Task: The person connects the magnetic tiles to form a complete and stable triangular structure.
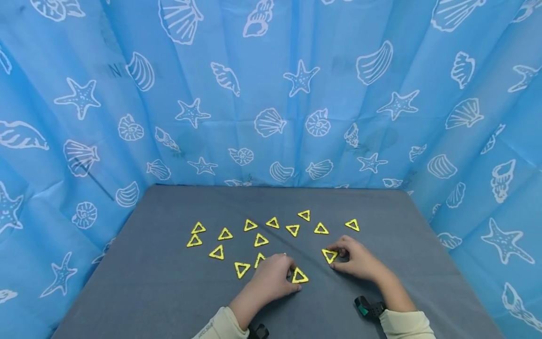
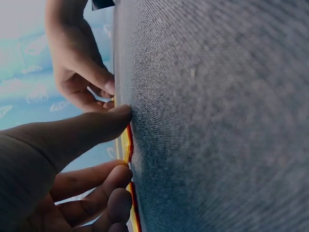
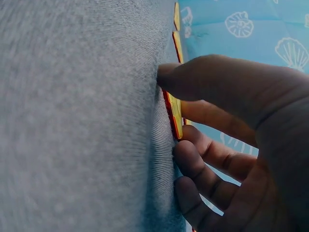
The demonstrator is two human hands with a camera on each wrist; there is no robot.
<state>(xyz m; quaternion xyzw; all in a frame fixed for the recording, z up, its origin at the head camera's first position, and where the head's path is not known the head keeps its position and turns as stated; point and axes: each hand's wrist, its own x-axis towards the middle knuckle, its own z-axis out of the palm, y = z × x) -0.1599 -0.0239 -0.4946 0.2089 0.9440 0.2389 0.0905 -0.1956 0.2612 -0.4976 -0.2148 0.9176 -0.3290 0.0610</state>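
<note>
Near the front middle of the table, my left hand [image 1: 271,278] holds a yellow triangle frame [image 1: 300,281] by its edges, between thumb and fingers. In the left wrist view this triangle piece [image 2: 127,144] shows a red side edge, low against the cloth. To the right and a little farther back, my right hand [image 1: 359,260] pinches another yellow triangle frame [image 1: 328,250], one corner of which points toward me. The right wrist view has that triangle piece [image 3: 175,116] between thumb and fingertips, close over the cloth. A triangle frame [image 1: 259,257] is partly hidden behind my left hand.
Several more yellow triangle frames lie scattered across the grey cloth [image 1: 169,292], including one [image 1: 242,264] left of my left hand and one [image 1: 352,221] beyond my right. A blue shell-print curtain [image 1: 296,155] encloses the table's back and sides.
</note>
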